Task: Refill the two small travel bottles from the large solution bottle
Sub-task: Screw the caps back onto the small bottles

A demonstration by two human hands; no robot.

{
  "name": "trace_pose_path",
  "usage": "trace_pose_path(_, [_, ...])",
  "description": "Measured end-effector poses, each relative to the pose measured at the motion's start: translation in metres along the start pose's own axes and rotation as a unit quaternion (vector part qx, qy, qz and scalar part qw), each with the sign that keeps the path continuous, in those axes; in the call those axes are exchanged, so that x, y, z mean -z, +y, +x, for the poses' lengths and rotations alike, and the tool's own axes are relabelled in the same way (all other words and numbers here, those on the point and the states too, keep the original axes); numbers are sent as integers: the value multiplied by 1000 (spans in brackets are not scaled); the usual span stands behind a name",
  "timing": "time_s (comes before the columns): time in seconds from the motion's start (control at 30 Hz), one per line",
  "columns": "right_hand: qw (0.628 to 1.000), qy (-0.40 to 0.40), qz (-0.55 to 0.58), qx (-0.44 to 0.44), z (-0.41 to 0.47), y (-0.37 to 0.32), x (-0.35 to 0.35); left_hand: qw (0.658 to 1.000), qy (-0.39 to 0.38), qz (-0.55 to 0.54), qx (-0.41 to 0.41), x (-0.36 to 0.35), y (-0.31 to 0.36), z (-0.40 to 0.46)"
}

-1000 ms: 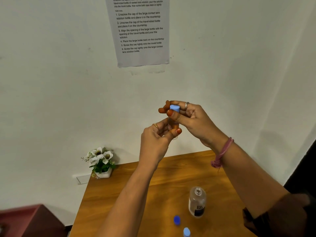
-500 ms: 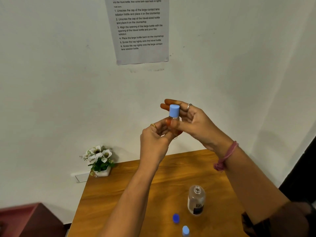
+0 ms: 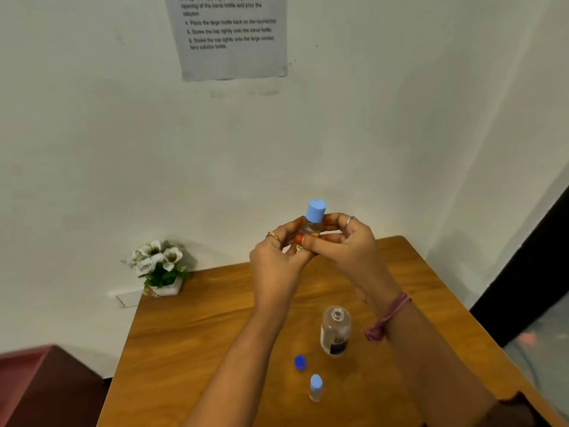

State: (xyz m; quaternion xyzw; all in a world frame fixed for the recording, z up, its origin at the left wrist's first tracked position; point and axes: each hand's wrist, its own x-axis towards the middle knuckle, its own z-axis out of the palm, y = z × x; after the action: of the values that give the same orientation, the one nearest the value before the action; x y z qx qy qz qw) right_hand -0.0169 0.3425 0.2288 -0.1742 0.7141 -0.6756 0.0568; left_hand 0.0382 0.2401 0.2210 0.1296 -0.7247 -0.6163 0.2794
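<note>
Both hands' fingers pinch capped travel bottle point(image 3: 311, 224) upright above table point(image 3: 215, 318); left hand point(image 3: 278, 260), right hand point(image 3: 348, 245).

Wooden table point(image 3: 215, 349): large bottle point(image 3: 335, 332), cap point(image 3: 300, 362), travel bottle point(image 3: 316, 388).

I have a single view to work from, a wide-angle camera worn on the person's head, looking forward and tilted down over both forearms toward a wooden table point(image 3: 215, 328) pushed into a corner. It sits close: the arms enter from my bottom edge and the left hand point(image 3: 277, 257) and right hand point(image 3: 351, 241) meet near the centre of the frame. The wall fills the upper half, with a printed sheet point(image 3: 234, 38) cut off by the top edge. Straight edges bow toward the borders. No second view overlaps this one.
</note>
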Motion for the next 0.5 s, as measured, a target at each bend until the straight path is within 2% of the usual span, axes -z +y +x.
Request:
trace_pose_path(0.13, [999, 28, -36, -5, -10, 21, 15, 997, -80, 19, -5, -9, -23, -14])
trace_pose_path(0.27, [996, 37, -77, -26, -24, 51, 33, 967, -162, 197, 17, -7, -63, -18])
trace_pose_path(0.33, [995, 36, -86, -46, -33, 71, 43, 958, -168, 230, 40, -1, -85, -24])
trace_pose_path(0.5, [988, 12, -115, -102, -67, 128, 60, 967, -105, 205, 110, 12, -137, -43])
